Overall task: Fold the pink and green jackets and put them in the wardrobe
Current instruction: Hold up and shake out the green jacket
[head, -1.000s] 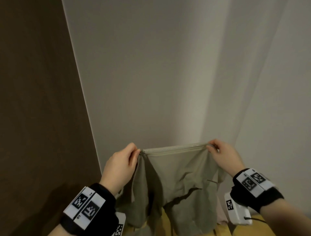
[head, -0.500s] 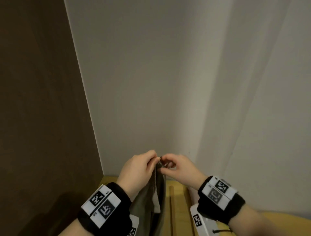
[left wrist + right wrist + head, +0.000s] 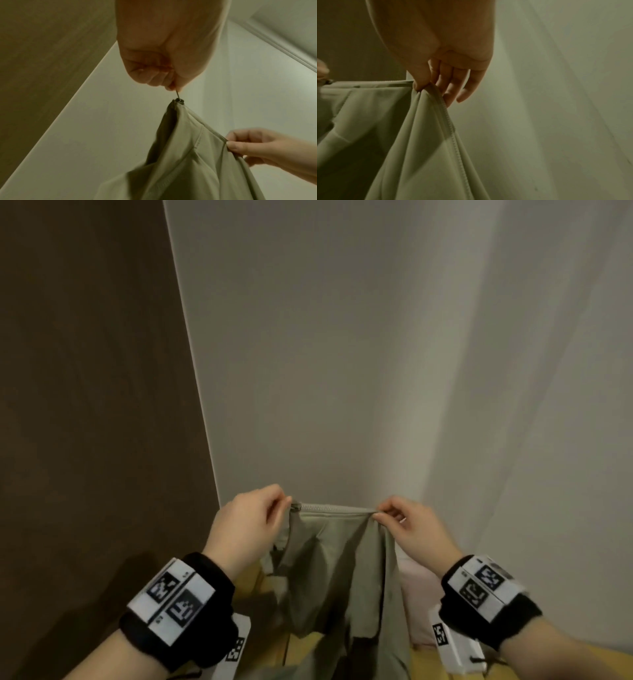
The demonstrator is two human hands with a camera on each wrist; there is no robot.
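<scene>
The green jacket (image 3: 337, 570) hangs in the air between my hands, its zipper edge (image 3: 334, 507) stretched level. My left hand (image 3: 286, 501) pinches the dark zipper pull (image 3: 178, 99) at the left end. My right hand (image 3: 378, 513) pinches the zipper edge at the right end, thumb and forefinger on the cloth (image 3: 419, 86), the other fingers (image 3: 464, 89) hanging loose. A strip of the pink jacket (image 3: 416, 601) shows behind the green one, low at the right. The green jacket's lower part runs out of view.
A dark brown panel (image 3: 85, 405) stands at the left, meeting a pale wall (image 3: 325, 354). A pale curtain-like surface (image 3: 548, 405) fills the right. A yellow wooden surface (image 3: 431, 660) lies below the jackets.
My hands met at the zipper half a second ago and have since drawn apart, stretching the zipper edge level again. The head view has dropped a little.
</scene>
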